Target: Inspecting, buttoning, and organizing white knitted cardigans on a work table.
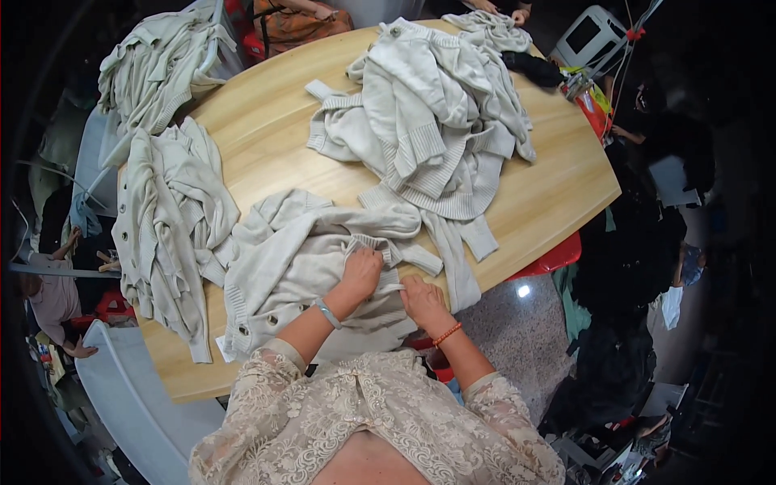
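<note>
A cream knitted cardigan (291, 259) lies spread on the wooden table (267, 129) right in front of me, buttons along its near edge. My left hand (361, 272), with a pale bracelet on the wrist, presses down on the ribbed part of the cardigan with fingers bent into the fabric. My right hand (422, 301), wearing an orange bead bracelet, pinches the same cardigan at the table's near edge, just right of the left hand.
A big heap of cream knitwear (436, 113) lies at the table's far side, another pile (170, 218) at the left edge and one more (158, 69) off the far left corner. Other people sit at the left and far right. A red stool (558, 257) stands under the table.
</note>
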